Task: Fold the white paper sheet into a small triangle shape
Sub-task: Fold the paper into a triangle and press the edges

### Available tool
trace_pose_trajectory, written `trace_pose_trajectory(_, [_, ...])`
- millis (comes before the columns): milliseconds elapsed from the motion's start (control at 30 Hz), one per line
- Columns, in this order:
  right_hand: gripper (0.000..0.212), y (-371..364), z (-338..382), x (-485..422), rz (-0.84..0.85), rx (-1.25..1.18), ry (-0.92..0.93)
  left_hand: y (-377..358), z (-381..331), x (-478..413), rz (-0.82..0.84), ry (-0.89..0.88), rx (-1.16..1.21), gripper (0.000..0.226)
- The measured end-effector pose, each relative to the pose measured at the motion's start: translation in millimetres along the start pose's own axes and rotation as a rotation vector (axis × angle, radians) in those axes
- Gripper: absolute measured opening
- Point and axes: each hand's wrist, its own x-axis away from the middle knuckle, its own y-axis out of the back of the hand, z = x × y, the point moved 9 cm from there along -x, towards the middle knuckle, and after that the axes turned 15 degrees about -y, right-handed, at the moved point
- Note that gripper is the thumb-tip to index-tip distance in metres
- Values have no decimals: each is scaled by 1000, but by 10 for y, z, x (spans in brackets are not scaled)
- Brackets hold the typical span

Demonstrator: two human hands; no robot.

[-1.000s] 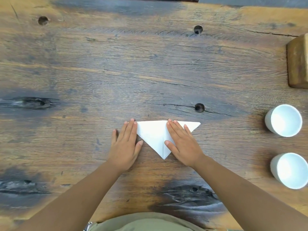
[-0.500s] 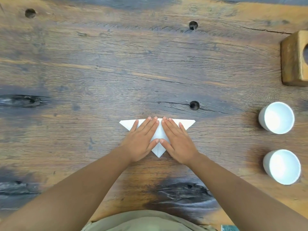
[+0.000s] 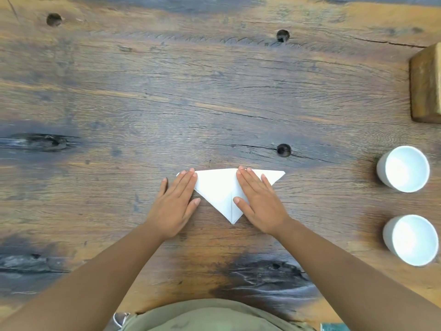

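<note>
The white paper sheet (image 3: 217, 187) lies on the wooden table as a folded triangle, long edge away from me and tip pointing toward me, with a crease down its middle. My left hand (image 3: 175, 203) lies flat, palm down, over the paper's left corner, hiding most of that corner. My right hand (image 3: 259, 201) presses flat on the right half, fingers together, thumb near the centre crease. The right tip of the paper shows beyond my fingers. Neither hand grips anything.
Two white cups stand at the right, one (image 3: 403, 168) farther and one (image 3: 411, 239) nearer. A wooden block (image 3: 426, 84) sits at the far right edge. The table (image 3: 167, 103) has dark knot holes, one (image 3: 284, 149) just beyond the paper.
Half a second ago both hands met over the middle of the triangle. My left hand has since slid left to the corner; my right hand has slid slightly right, uncovering the centre.
</note>
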Motion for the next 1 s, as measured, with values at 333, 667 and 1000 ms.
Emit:
trace_pose_trajectory(333, [70, 106, -29, -25, -115, 22, -32, -3, 22, 48, 21, 65, -43, 68])
trace_pose_trajectory(667, [47, 657, -744, -167, -295, -60, -391, -19, -14, 32, 31, 70, -66, 66])
trace_pose_trajectory(1000, [24, 652, -846, -280, -191, -224, -465, -52, -127, 63, 76, 101, -120, 72])
